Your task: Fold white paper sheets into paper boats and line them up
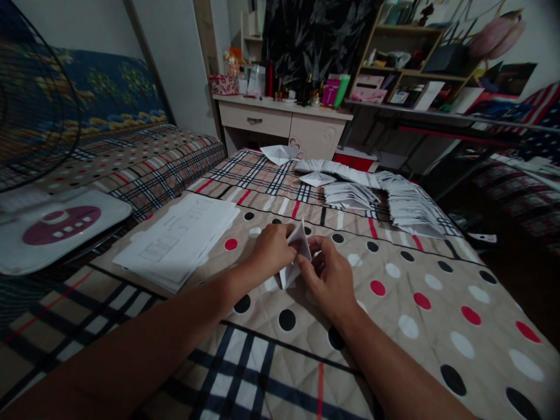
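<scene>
Between my two hands stands a folded white paper piece (299,240), held up just above the dotted bedspread (394,303). My left hand (276,248) pinches it from the left, with the fingertips partly behind the paper. From the right, my right hand (330,274) grips its edge between thumb and curled fingers. To the left lies a stack of printed paper sheets (179,233). Beyond my hands, long rows of folded paper pieces (409,204) are packed together, and a shorter bundle of folded pieces (350,195) rests beside them.
Two separate folded papers, one (280,154) near the bed's far edge and another (317,179) by the rows, lie apart. A fan base (118,204) stands at the left. A white cabinet (258,119) and a cluttered shelf (406,76) are at the back.
</scene>
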`<state>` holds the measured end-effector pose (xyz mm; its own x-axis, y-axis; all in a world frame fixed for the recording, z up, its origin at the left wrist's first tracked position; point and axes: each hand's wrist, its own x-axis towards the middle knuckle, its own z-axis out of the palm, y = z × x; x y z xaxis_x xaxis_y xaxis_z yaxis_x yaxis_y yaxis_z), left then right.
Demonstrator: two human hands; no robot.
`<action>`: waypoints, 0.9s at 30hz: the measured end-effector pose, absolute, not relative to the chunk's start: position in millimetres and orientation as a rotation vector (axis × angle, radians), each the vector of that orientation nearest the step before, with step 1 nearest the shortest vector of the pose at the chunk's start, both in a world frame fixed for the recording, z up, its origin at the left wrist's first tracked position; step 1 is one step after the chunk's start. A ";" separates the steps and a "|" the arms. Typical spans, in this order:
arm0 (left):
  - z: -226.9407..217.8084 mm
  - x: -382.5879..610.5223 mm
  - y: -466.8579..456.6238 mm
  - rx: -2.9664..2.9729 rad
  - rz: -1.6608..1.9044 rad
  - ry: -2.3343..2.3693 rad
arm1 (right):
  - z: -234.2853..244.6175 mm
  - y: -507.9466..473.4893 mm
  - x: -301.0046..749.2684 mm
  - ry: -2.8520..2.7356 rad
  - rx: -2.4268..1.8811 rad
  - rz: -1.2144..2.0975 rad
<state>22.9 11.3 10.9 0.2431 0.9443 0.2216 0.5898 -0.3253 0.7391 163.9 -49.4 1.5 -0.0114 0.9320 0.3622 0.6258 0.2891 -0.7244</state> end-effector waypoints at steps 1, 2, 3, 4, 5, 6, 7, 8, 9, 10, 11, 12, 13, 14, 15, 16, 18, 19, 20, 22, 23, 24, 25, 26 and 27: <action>11.5 22.2 11.9 2.063 0.841 1.420 | -0.1 -47.9 165.1 -1.696 -1.422 0.466; 11.8 21.5 12.7 2.109 0.803 1.421 | -2.0 -45.7 166.9 -1.658 -1.420 0.476; 11.6 20.8 13.7 2.144 0.794 1.392 | -4.1 -42.9 169.3 -1.604 -1.414 0.496; 10.9 20.2 14.7 2.166 0.817 1.340 | -6.3 -39.8 171.9 -1.543 -1.403 0.531; 9.9 19.6 15.7 2.180 0.866 1.274 | -8.3 -36.5 174.8 -1.468 -1.387 0.588; 8.8 18.9 16.6 2.192 0.927 1.203 | -10.0 -33.4 177.6 -1.389 -1.369 0.644; 7.8 18.0 17.1 2.214 0.991 1.134 | -11.4 -30.6 180.2 -1.325 -1.356 0.688; 7.2 16.9 17.4 2.257 1.047 1.070 | -12.5 -28.3 182.5 -1.273 -1.348 0.721; 7.1 15.6 17.5 2.328 1.085 1.008 | -13.3 -26.4 184.4 -1.235 -1.343 0.740; 7.4 14.1 17.4 2.426 1.106 0.940 | -13.7 -25.0 185.8 -1.210 -1.340 0.754; 8.0 12.5 17.2 2.542 1.113 0.864 | -13.8 -24.1 186.8 -1.191 -1.335 0.766; 8.8 10.9 17.1 2.661 1.107 0.781 | -13.7 -23.5 187.3 -1.175 -1.327 0.779; 9.5 9.3 17.1 2.765 1.093 0.702 | -13.3 -23.2 187.6 -1.163 -1.318 0.790; 10.1 7.8 17.3 2.842 1.072 0.637 | -12.6 -23.0 187.7 -1.150 -1.314 0.800; 10.3 6.5 17.6 2.887 1.052 0.591 | -11.7 -23.0 187.7 -1.138 -1.315 0.808; 10.2 5.5 18.2 2.907 1.032 0.565 | -10.7 -22.9 187.8 -1.127 -1.321 0.817; 9.4 3.9 19.8 2.912 0.984 0.557 | -8.3 -22.8 188.4 -1.101 -1.339 0.836; 8.8 3.4 20.6 2.910 0.963 0.561 | -7.2 -22.7 188.8 -1.085 -1.346 0.849; 8.1 3.1 21.3 2.910 0.945 0.570 | -6.2 -22.6 189.2 -1.072 -1.348 0.861; 6.8 3.1 22.2 2.909 0.900 0.612 | -4.7 -22.5 189.8 -1.055 -1.341 0.886; 6.1 3.4 22.4 2.903 0.873 0.639 | -4.2 -22.6 189.9 -1.054 -1.334 0.901; 5.3 3.8 22.3 2.895 0.846 0.665 | -3.9 -22.8 189.9 -1.057 -1.329 0.916; 4.3 4.3 22.1 2.882 0.820 0.690 | -3.8 -22.9 189.7 -1.065 -1.324 0.930; 3.2 4.8 21.8 2.866 0.801 0.706 | -3.8 -23.0 189.4 -1.077 -1.319 0.944; 2.0 5.3 21.4 2.845 0.795 0.714 | -3.9 -23.1 189.1 -1.090 -1.314 0.955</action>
